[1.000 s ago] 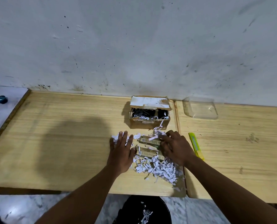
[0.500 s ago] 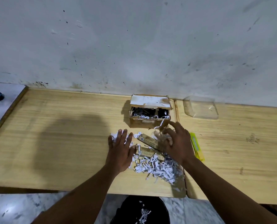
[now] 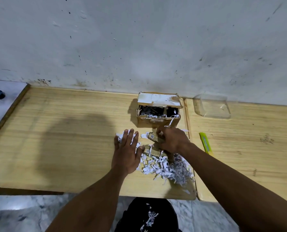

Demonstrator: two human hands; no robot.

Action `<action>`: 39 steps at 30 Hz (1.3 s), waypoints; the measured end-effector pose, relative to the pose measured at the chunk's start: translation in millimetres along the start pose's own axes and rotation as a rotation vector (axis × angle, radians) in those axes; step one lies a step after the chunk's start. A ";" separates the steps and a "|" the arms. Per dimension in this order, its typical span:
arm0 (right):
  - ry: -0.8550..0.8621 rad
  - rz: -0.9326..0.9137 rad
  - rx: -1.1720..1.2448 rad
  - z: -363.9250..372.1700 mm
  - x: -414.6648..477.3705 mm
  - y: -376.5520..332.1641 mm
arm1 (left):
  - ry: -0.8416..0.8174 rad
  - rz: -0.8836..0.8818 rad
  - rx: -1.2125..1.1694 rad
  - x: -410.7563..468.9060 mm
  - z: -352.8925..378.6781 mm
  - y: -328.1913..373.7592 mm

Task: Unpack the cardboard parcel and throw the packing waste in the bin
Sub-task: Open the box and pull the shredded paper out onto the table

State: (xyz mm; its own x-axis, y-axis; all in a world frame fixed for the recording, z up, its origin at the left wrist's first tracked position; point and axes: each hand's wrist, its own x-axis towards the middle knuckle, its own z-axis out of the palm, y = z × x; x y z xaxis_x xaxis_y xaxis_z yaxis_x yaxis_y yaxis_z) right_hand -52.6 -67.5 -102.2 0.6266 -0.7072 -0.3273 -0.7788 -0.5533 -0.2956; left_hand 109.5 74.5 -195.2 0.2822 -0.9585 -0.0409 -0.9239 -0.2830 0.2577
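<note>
1. So, the cardboard parcel sits open at about 12 o'clock from the hands, up against the wall, lid flap tipped back, shredded stuff visible inside.
2. Left hand lies flat on the table, fingers spread apart, resting on the 9 o'clock edge of the shredded paper.
3. Right hand is curled down over the upper small gold box; can't tell if it actually grips it.
4. A second gold box lies just below, between the two hands, on the shreds.
5. Yellow cutter lies at 3 o'clock of the right hand, near it.
6. Clear plastic tray is at 3 o'clock of the parcel.
7. Black bin sits on the floor at 6 o'clock, a few shreds in it.
</note>
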 end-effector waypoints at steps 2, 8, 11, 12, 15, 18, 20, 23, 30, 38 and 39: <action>0.118 -0.090 -0.083 -8.9 -6.5 -2.1 | -0.008 -0.003 0.016 -0.1 0.1 0.0; 0.124 -0.284 0.084 -25.5 -18.2 -8.3 | -0.023 -0.015 0.035 0.6 1.1 0.4; 0.020 -0.232 0.008 -24.0 -16.1 -11.6 | -0.021 -0.018 0.033 0.6 0.3 1.1; -0.022 -0.201 0.018 -22.6 -15.2 -13.2 | -0.019 -0.017 0.032 0.3 0.2 1.3; -0.155 -0.139 0.029 -14.3 -14.0 -19.7 | -0.021 -0.018 0.027 -0.3 0.0 0.8; -0.162 -0.131 -0.055 -1.5 -12.0 -24.8 | -0.028 -0.015 0.040 -0.8 -1.0 0.5; -0.177 -0.116 -0.101 1.5 -11.0 -26.8 | -0.032 -0.013 0.035 -0.8 -2.5 1.3; -0.239 -0.112 -0.128 0.7 -12.2 -27.6 | -0.025 -0.004 0.051 -1.2 -4.2 1.7; -0.170 -0.073 -0.002 -15.7 -7.7 -17.7 | -0.020 -0.010 0.018 -0.1 -2.5 1.1; 0.037 -0.090 -0.060 -14.3 2.2 -3.6 | -0.028 -0.011 0.021 -0.1 -2.9 0.5; 0.053 -0.102 -0.035 -13.3 1.6 -3.8 | -0.031 -0.010 0.024 0.1 -3.2 0.5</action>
State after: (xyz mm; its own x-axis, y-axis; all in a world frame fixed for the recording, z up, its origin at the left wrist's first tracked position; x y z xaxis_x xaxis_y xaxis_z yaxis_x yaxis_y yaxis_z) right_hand -49.0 -72.4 -89.7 0.7007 -0.6687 -0.2487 -0.7125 -0.6374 -0.2934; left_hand 109.9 74.4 -192.0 0.2841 -0.9560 -0.0731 -0.9269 -0.2934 0.2342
